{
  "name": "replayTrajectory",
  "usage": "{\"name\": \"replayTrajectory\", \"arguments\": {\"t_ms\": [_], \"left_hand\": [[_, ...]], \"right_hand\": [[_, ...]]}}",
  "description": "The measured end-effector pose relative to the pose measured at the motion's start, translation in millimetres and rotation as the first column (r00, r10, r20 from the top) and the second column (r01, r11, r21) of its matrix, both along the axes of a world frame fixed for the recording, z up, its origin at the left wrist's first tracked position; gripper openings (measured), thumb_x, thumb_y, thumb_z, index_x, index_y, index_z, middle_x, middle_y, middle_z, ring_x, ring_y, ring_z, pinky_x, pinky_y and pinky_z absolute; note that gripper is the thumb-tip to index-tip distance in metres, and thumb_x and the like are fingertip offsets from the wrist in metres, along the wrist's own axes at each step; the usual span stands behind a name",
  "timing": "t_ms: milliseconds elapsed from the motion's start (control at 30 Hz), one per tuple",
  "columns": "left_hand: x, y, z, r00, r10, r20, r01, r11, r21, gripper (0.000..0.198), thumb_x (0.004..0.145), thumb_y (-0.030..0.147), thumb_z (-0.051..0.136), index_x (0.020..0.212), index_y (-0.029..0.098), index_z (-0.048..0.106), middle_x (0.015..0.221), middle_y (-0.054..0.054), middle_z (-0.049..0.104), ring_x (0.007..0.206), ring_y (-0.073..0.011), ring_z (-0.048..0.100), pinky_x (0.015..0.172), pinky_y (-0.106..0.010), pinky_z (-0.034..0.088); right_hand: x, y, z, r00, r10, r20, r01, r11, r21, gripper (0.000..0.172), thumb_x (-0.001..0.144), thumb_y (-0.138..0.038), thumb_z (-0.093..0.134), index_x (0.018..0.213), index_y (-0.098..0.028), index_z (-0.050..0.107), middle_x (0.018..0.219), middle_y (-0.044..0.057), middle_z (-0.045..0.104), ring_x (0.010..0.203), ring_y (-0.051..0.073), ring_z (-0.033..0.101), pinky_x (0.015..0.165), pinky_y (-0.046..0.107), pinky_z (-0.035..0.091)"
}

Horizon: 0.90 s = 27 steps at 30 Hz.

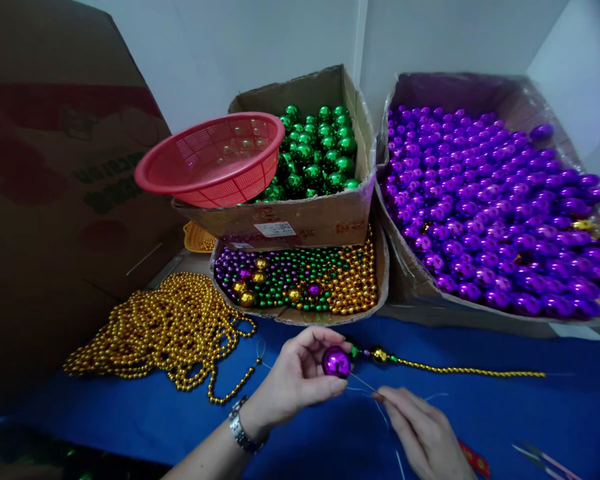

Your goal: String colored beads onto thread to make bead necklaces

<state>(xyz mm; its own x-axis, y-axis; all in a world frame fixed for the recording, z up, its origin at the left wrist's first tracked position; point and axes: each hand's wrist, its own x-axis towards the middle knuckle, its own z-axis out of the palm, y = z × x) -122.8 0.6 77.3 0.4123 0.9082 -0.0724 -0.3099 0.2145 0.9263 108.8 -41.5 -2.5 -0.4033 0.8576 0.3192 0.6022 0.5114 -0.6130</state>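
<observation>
- left hand point(295, 377) pinches purple ball point(337, 362) between thumb and fingers
- right hand point(423, 430), nearer and right of ball, pinches thread point(363, 383)
- strand point(470, 369) lies beyond right hand

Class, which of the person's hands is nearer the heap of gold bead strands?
Left. The left hand holds a large purple bead to the right of the gold bead strands; the right hand is farther right.

Bead workshop, cartons point(325, 227) of balls point(304, 152) (green, purple), gold bead strands point(166, 323)
</observation>
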Motion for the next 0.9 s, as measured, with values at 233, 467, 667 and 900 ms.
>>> {"name": "replayTrajectory", "arguments": {"t_ms": [233,467,667,900], "left_hand": [[-2.1,1.1,8.2,0.993,-0.089,-0.072,0.09,0.996,0.012,0.045,0.067,0.016,0.075,0.109,0.017,0.056,0.111,-0.011,0.062,0.086,-0.0164,0.06,0.07,-0.025,0.048],[-11.1,84.4,1.5,0.656,0.315,-0.686,0.121,0.853,0.508,0.02,0.083,0.027,0.054,0.1,0.019,0.062,0.095,-0.009,0.066,0.089,-0.022,0.058,0.082,-0.033,0.044],[12.0,142.7,-33.6,0.565,0.319,-0.761,0.223,0.829,0.513,0.022,0.066,0.008,0.065,0.05,0.017,0.053,0.062,-0.015,0.06,0.099,-0.0345,0.049,0.085,-0.042,0.036],[8.8,130.1,-12.0,0.627,0.286,-0.725,0.176,0.854,0.489,0.01,0.075,0.02,0.062,0.083,0.017,0.066,0.085,-0.01,0.066,0.09,-0.0251,0.056,0.082,-0.036,0.042]], "right_hand": [[-3.2,-1.9,11.1,1.0,-0.013,0.0,0.013,0.999,0.041,0.024,0.094,-0.022,0.041,0.111,-0.024,0.056,0.092,0.003,0.071,0.082,0.016,0.068,0.079,0.025,0.054],[7.8,2.6,11.1,0.995,-0.081,-0.062,0.085,0.995,0.061,0.02,0.093,-0.021,0.041,0.103,-0.021,0.058,0.086,0.006,0.069,0.076,0.018,0.068,0.068,0.023,0.055],[6.5,2.8,9.9,0.99,-0.129,-0.054,0.133,0.988,0.079,0.021,0.093,-0.02,0.042,0.105,-0.02,0.058,0.081,0.005,0.067,0.078,0.018,0.068,0.068,0.023,0.055],[7.4,-0.2,10.9,0.982,-0.16,-0.102,0.166,0.985,0.052,0.023,0.093,-0.022,0.042,0.108,-0.02,0.059,0.087,0.006,0.069,0.079,0.018,0.068,0.067,0.022,0.055]]}}
